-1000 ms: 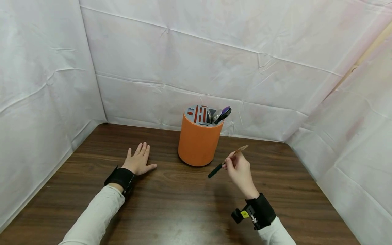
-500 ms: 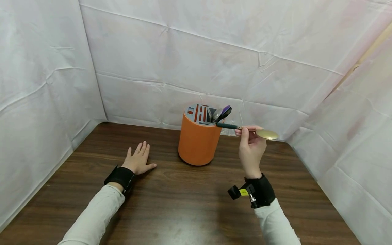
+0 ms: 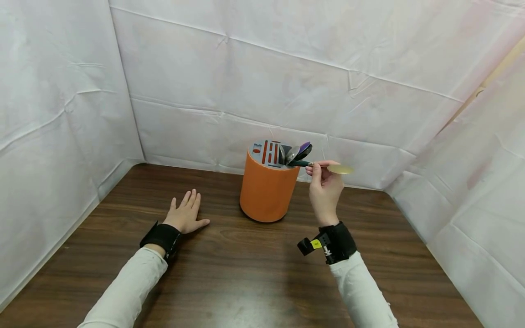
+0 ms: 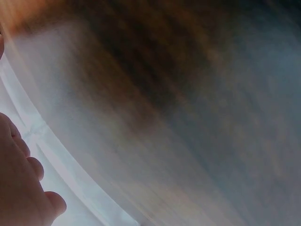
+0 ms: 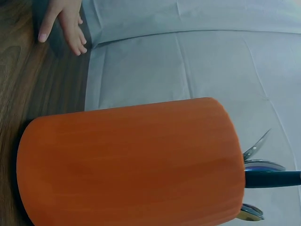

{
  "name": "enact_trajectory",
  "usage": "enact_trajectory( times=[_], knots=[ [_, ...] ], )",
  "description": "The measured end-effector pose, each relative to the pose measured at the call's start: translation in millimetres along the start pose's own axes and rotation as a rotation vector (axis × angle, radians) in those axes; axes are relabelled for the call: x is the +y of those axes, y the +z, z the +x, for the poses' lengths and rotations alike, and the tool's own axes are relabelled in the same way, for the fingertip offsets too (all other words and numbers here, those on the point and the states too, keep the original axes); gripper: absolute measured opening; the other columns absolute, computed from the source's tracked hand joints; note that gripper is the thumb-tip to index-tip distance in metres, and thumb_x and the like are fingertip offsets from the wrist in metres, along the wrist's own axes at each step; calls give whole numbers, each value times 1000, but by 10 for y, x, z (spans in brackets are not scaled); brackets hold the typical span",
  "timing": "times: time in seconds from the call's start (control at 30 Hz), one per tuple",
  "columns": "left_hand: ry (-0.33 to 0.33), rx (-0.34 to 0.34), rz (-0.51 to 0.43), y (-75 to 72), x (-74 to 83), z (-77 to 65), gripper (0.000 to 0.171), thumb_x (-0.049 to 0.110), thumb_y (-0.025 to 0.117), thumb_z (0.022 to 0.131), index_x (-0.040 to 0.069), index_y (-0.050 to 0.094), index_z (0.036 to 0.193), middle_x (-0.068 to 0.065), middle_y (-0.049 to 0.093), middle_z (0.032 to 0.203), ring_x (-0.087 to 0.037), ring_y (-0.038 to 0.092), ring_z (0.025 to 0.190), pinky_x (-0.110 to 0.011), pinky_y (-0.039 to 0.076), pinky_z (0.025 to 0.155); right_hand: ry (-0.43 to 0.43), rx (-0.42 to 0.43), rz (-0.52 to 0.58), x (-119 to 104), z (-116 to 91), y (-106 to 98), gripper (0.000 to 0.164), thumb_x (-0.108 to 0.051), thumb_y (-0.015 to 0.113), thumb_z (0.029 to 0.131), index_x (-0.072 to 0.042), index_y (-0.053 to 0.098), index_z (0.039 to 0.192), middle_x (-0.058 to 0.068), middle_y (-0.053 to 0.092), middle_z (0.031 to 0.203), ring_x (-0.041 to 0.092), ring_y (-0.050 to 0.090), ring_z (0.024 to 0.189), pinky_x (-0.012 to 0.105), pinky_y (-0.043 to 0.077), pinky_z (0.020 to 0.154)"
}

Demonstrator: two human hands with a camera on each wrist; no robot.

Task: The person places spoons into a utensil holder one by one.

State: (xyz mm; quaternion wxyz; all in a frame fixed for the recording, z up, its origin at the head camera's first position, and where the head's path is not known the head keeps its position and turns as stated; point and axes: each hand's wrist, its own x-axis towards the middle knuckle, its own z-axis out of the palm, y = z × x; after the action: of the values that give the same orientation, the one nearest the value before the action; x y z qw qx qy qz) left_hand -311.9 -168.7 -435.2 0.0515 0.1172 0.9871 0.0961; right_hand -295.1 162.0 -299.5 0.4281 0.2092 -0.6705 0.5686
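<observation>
My right hand (image 3: 326,193) pinches a spoon (image 3: 340,169) by its thin neck, at the right side of the orange utensil holder (image 3: 268,193). The gold bowl points right; the dark green handle points left, its end right at the holder's top. In the right wrist view that green handle (image 5: 273,179) overlaps the spoons at the holder's opening. Several spoons (image 3: 292,155), one purple, stand in the large opening of the grey slotted top (image 3: 266,157). My left hand (image 3: 185,216) lies flat on the table with fingers spread, left of the holder.
The brown wooden table (image 3: 229,273) carries the holder near its back edge. White cloth walls (image 3: 246,68) rise behind and on both sides. Each wrist wears a black band; the right one (image 3: 338,243) has a small camera sticking out.
My right hand has lifted the spoon from low over the table to the holder's top, turning it so the handle points left, then moved it leftward. The left hand has not moved.
</observation>
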Motion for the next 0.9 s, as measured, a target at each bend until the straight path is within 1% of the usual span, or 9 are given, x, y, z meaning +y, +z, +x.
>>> enact_trajectory(
  times=[0.13,0.2,0.33,0.43,0.57,0.73,0.83,0.9],
  knots=[
    [1,4,-3,2,-4,2,87,50,49,88,-7,10,143,-25,2,149,-39,0,137,-64,-1,102,39,-40,-51,30,32,39,16,2,48,91,17,46,97,27,53,88,1,61,76,23,51,74],
    [0,5,-1,7,-9,4,87,50,49,88,-6,10,143,-25,2,149,-38,0,137,-64,-1,102,58,-59,-82,49,61,61,15,2,48,91,16,46,98,26,53,88,3,61,76,22,51,74],
    [1,3,6,7,-9,3,87,50,48,88,-6,10,143,-25,2,149,-38,0,137,-63,0,102,88,-101,-128,116,101,115,16,-1,50,91,13,48,99,25,56,88,21,64,78,21,50,73],
    [2,-1,3,3,-4,2,87,50,48,89,-7,10,143,-26,1,149,-39,0,137,-64,0,102,96,-134,-175,150,122,159,15,-2,51,91,11,49,98,24,58,88,31,63,80,25,51,72],
    [-4,-8,4,-3,2,6,88,50,48,89,-7,9,143,-26,0,149,-39,0,137,-64,0,102,103,-168,-270,169,163,202,15,-4,51,91,9,51,98,22,58,90,30,64,78,31,52,71],
    [-7,-13,1,-6,6,15,89,51,48,88,-6,8,143,-25,0,149,-38,0,137,-64,0,101,160,-240,-404,201,236,217,19,-8,54,90,7,53,102,21,58,92,28,62,80,34,50,72],
    [-9,-23,2,-12,12,13,89,51,48,88,-6,7,143,-25,-2,149,-37,-1,137,-64,0,102,208,-288,-431,212,252,201,24,-9,58,87,7,53,104,20,56,95,28,60,84,34,49,75],
    [-10,-23,0,-17,14,12,89,51,48,88,-6,7,143,-25,-2,149,-38,-1,137,-64,0,101,232,-314,-419,213,241,178,27,-9,61,85,7,52,106,21,52,97,28,58,86,33,49,78]
  ],
)
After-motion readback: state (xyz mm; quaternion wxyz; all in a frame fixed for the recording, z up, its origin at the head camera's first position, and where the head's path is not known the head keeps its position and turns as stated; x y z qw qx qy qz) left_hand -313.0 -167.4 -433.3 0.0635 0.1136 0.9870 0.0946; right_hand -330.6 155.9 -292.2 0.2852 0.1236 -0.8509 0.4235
